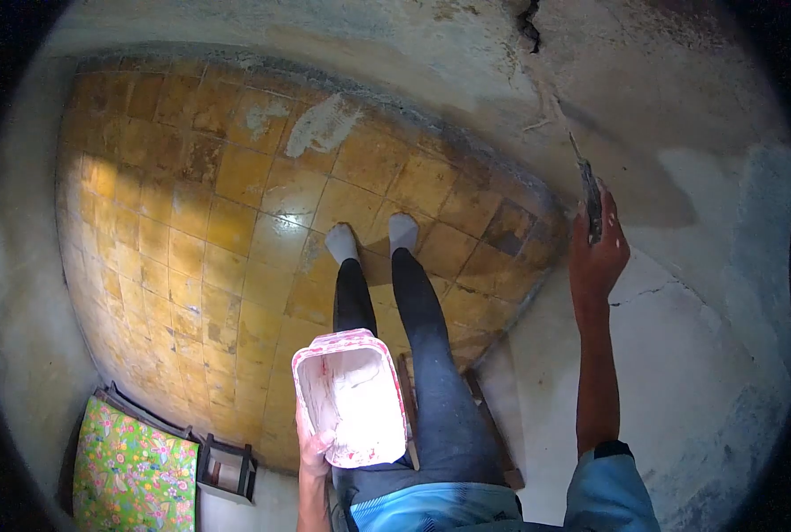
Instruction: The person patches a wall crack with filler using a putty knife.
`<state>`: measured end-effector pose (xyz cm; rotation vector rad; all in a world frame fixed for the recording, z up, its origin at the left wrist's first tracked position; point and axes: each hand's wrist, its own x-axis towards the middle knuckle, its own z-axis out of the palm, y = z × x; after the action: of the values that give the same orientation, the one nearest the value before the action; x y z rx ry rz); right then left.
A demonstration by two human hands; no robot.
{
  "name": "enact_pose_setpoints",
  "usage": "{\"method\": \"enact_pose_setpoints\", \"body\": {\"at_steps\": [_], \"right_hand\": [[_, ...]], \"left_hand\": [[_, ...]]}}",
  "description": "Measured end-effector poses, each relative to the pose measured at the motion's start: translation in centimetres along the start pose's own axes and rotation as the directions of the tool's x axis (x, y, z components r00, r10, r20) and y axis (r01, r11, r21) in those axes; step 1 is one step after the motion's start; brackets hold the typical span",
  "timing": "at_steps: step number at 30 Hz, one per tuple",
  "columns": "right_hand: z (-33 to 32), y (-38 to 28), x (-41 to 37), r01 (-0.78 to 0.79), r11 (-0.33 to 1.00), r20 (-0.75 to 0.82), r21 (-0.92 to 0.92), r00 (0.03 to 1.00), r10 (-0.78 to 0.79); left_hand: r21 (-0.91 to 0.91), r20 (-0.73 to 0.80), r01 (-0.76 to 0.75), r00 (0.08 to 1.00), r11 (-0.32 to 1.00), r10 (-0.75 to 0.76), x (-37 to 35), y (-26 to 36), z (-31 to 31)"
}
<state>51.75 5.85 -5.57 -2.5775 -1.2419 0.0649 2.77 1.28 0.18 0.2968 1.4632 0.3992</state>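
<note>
My left hand (314, 449) grips the side of a tub (346, 340) with a pinkish-red smeared rim, held at my lap with its thumb over the edge. Inside lies white paste (366, 403), spread along the bottom and walls. Stretched out to the right, my right hand (601, 259) is closed around the dark handle of a putty knife (590, 195). Its thin blade, seen nearly edge-on, points up at the wall, its tip by a pale smeared streak (551, 111). Specks of white paste dot the fingers. Above the streak runs a dark, jagged crack (528, 27).
Worn yellow tiles (236, 222) cover the floor, where my feet (403, 232) stand. A finer crack (648, 292) crosses the wall at right. Wooden legs (493, 426) show beside my thigh. At lower left is a green floral cloth (134, 465) beside a dark wooden frame (227, 467).
</note>
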Motion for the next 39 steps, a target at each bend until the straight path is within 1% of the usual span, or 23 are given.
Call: {"method": "enact_pose_setpoints", "body": {"at_steps": [2, 5, 8, 11, 14, 17, 18, 20, 23, 26, 28, 30, 32, 35, 38, 39], "right_hand": [[-1.0, -0.8, -0.6, -0.009, 0.997, -0.022, 0.077, 1.0, 0.011], [-1.5, -1.3, -1.1, -0.014, 1.0, 0.043, 0.019, 0.999, 0.014], [0.8, 0.9, -1.3, 0.012, 0.999, 0.113, -0.048, 0.994, -0.006], [2.4, 1.7, -0.1, 0.056, 0.997, 0.081, -0.061, 0.995, -0.051], [2.3, 1.8, 0.4, 0.051, 0.998, 0.058, -0.024, 0.997, -0.049], [1.6, 1.9, -0.1, 0.009, 0.995, 0.066, -0.101, 0.998, -0.003], [1.3, 2.2, -0.5, 0.005, 0.997, 0.044, -0.078, 0.999, -0.002], [0.6, 2.7, -1.6, 0.0, 1.0, -0.003, -0.03, 1.0, 0.0], [-0.8, 1.5, -2.3, -0.086, 0.996, 0.004, -0.028, 0.996, 0.087], [-0.8, 0.2, -1.6, 0.018, 1.0, 0.055, 0.003, 0.998, -0.018], [0.0, -0.1, -0.4, 0.051, 0.999, 0.101, -0.014, 0.994, -0.05], [0.9, -0.4, 1.1, 0.075, 0.997, 0.129, -0.025, 0.989, -0.072], [1.1, -0.6, 2.3, 0.089, 0.995, 0.145, -0.038, 0.986, -0.083], [0.1, -1.0, 3.3, 0.018, 0.998, 0.17, -0.056, 0.985, -0.008], [-0.9, -0.1, 2.6, 0.026, 0.996, 0.123, -0.081, 0.992, -0.016], [-1.3, -0.3, 2.3, 0.026, 0.998, 0.107, -0.06, 0.994, -0.019]], "left_hand": [[-0.001, 0.012, 0.04, 0.999, 0.999, -0.04, 0.0, -1.2, -2.4], [-0.004, 0.018, 0.02, 1.0, 1.0, -0.02, 0.1, -2.1, -3.6], [-0.058, -0.013, -0.005, 1.0, 0.998, 0.005, 0.2, -1.1, -1.7], [-0.082, -0.041, -0.008, 0.999, 0.997, 0.005, 0.1, 0.2, 0.1], [-0.101, -0.059, 0.003, 0.998, 0.995, -0.009, 0.0, 0.7, 1.4], [-0.124, -0.07, -0.041, 0.997, 0.991, 0.032, 0.3, 0.7, 1.8], [-0.131, -0.077, -0.042, 0.996, 0.99, 0.032, 0.3, 0.7, 1.7], [-0.142, -0.099, -0.004, 0.995, 0.99, -0.01, 0.0, 0.3, 0.9], [-0.162, -0.124, 0.058, 0.989, 0.985, -0.078, -0.3, -0.1, 0.1], [-0.185, -0.197, 0.055, 0.976, 0.981, -0.092, -0.2, 0.7, 1.9], [-0.196, -0.246, 0.053, 0.964, 0.979, -0.102, -0.2, 1.5, 3.3], [-0.189, -0.249, 0.052, 0.964, 0.981, -0.099, 0.0, 1.5, 3.3], [-0.165, -0.203, 0.06, 0.975, 0.984, -0.093, -0.1, 0.8, 1.7], [-0.136, -0.13, 0.071, 0.987, 0.988, -0.089, -0.1, -0.5, -0.4], [-0.082, -0.07, 0.024, 0.997, 0.996, -0.03, 0.0, -1.1, -1.3], [-0.066, -0.051, 0.005, 0.999, 0.998, -0.009, 0.0, -1.1, -1.3]]}}
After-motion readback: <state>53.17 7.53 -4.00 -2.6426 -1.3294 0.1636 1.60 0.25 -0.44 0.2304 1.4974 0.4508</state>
